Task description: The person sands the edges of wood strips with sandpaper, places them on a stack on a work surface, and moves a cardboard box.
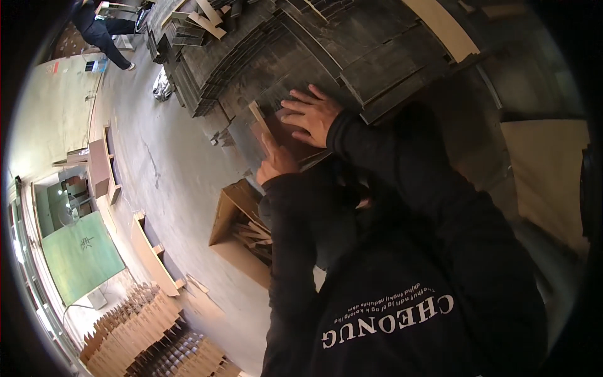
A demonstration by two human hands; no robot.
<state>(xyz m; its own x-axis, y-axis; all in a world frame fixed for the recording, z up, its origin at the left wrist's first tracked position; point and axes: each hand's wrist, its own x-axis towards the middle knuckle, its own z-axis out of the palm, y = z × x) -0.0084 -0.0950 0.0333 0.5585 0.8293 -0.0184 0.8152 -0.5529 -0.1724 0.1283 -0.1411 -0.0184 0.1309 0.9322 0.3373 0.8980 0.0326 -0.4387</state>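
Under the hands [311,119] lies a brown panel [284,131].

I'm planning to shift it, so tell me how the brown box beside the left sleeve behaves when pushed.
The brown box probably won't roll, given its flat sides. Jumbled strips inside suggest some weight, and may shift about.

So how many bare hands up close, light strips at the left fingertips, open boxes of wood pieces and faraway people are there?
Bare hands: 2, left hand and right hand
Light strip: 1
Open box: 1
Faraway person: 1
Total: 5
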